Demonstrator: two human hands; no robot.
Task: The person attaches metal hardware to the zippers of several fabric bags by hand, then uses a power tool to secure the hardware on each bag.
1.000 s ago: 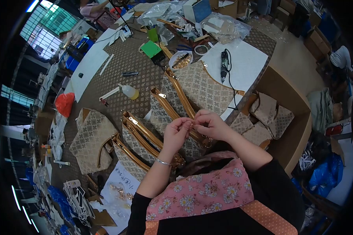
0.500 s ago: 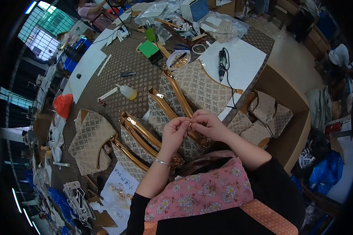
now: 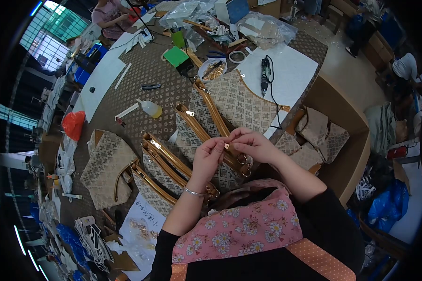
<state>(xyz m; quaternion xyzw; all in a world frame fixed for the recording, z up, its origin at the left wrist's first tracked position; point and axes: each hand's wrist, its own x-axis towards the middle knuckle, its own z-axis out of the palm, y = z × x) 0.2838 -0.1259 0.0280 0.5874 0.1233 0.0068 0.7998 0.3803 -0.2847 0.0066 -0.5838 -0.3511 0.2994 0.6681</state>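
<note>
My left hand and my right hand meet over the patterned bags, fingers pinched. Between their fingertips shows a small gold metal piece, touched by both hands; its exact shape is too small to tell. Beneath them runs the gold-brown trim of a bag, with gold rings near its lower end. More beige patterned bags with gold-brown trim and zippers lie side by side to the left, one of them close to my left wrist.
A white bowl of gold parts, a power tool with a cord, a glue bottle and a green box stand beyond the bags. At right, a cardboard box holds folded bags. Other people work farther off.
My fingertips have shifted slightly, and the small gold piece shows more clearly between them. My right hand has moved a little right. At the upper left, a person leans further into view.
</note>
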